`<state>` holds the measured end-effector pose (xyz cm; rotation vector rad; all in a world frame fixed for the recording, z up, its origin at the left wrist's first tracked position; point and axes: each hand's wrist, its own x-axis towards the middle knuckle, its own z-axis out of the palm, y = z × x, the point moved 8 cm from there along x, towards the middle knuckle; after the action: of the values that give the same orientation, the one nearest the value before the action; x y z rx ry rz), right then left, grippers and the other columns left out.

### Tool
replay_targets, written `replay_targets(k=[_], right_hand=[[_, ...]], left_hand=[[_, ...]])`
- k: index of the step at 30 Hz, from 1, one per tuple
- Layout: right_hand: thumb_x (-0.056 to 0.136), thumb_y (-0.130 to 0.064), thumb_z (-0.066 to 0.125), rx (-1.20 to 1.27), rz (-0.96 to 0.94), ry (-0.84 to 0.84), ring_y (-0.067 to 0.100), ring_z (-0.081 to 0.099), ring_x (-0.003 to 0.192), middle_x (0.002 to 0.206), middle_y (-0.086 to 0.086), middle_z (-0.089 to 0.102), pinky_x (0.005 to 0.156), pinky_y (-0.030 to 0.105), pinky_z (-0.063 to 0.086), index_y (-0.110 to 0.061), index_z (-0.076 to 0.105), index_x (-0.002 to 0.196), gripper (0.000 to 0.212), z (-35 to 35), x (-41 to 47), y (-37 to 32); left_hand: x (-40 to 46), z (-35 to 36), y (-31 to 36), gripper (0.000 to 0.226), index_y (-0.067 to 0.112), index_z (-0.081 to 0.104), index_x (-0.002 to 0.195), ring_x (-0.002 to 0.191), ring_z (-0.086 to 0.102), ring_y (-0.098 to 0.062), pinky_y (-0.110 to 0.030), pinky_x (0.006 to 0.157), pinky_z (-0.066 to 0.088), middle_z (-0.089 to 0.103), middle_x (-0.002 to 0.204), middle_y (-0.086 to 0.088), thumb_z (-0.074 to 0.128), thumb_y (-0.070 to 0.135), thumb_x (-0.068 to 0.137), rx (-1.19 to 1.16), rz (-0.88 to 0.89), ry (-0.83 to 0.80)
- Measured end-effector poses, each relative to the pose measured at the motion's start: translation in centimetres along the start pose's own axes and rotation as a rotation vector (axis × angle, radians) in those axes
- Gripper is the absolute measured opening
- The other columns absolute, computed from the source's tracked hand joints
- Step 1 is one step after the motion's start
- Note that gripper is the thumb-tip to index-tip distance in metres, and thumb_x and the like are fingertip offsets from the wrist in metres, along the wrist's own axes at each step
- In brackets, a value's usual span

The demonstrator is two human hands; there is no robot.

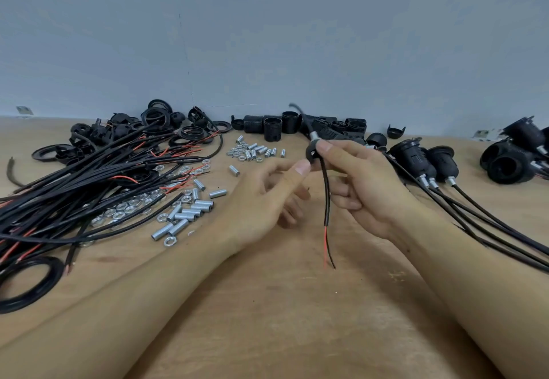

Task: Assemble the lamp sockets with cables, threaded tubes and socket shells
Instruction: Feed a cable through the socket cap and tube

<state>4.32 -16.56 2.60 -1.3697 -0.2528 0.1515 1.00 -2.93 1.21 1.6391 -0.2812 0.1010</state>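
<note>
A small assembly workshop: a wooden workbench [267, 304] heaped with cables [74, 188], threaded tubes [190, 212] and socket shells [273, 124].

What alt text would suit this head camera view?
A person's right hand pinches a black cable carrying a small black cap, the left hand touching it, over a wooden table strewn with cables, metal tubes and sockets.

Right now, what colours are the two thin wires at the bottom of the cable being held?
One red, one black, on the cable in the head view.
</note>
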Motion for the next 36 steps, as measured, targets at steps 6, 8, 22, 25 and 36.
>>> replay_targets(k=[6,8,22,25,36], right_hand=[[0.094,-0.016,0.063,0.157,-0.005,0.206,0.017,0.059,0.051,0.079,0.014,0.069,0.042,0.022,0.045,-0.003,0.061,0.099,0.014,-1.6,-0.1,-0.3],[0.093,-0.022,0.065,0.074,-0.014,0.235,0.019,0.062,0.054,0.082,0.012,0.072,0.042,0.025,0.043,-0.007,0.059,0.105,0.02,-2.1,0.0,-0.6],[0.082,-0.06,0.062,-1.051,-0.641,0.266,0.014,0.035,0.045,0.043,-0.007,0.035,0.05,0.03,0.03,-0.013,0.041,0.053,0.059,0.2,-2.3,-4.7],[0.088,-0.043,0.067,-1.048,-0.936,0.334,0.016,0.049,0.063,0.061,-0.008,0.05,0.06,0.032,0.04,-0.015,0.054,0.065,0.039,1.1,-4.0,-6.5],[0.087,-0.041,0.064,-1.095,-0.635,-0.25,0.007,0.054,0.062,0.062,-0.012,0.059,0.058,0.028,0.042,-0.022,0.067,0.073,0.023,4.1,-2.4,-1.8]], left_hand=[[-0.2,0.8,-0.1,0.008,0.023,0.071,0.097,0.047,0.056,-0.011,-0.023,0.046,0.043,0.069,0.065,0.0,0.064,0.027,0.096,0.107,0.016,-0.094],[0.1,-0.5,-0.3,0.012,0.027,0.072,0.089,0.045,0.049,-0.004,-0.015,0.047,0.038,0.062,0.061,0.004,0.064,0.021,0.096,0.181,0.03,0.034],[-0.5,-1.8,2.3,0.01,0.019,0.075,0.089,0.066,0.049,-0.005,-0.021,0.062,0.036,0.063,0.076,0.008,0.066,0.018,0.094,0.438,0.254,0.12],[-0.9,-1.5,3.3,0.011,0.018,0.074,0.083,0.065,0.05,-0.001,-0.014,0.062,0.034,0.058,0.071,0.013,0.069,0.012,0.091,0.436,0.333,0.097],[-1.0,-1.8,3.6,0.021,0.013,0.056,0.09,0.066,0.049,-0.012,-0.034,0.063,0.04,0.055,0.082,-0.005,0.046,0.006,0.072,0.346,0.37,0.06]])
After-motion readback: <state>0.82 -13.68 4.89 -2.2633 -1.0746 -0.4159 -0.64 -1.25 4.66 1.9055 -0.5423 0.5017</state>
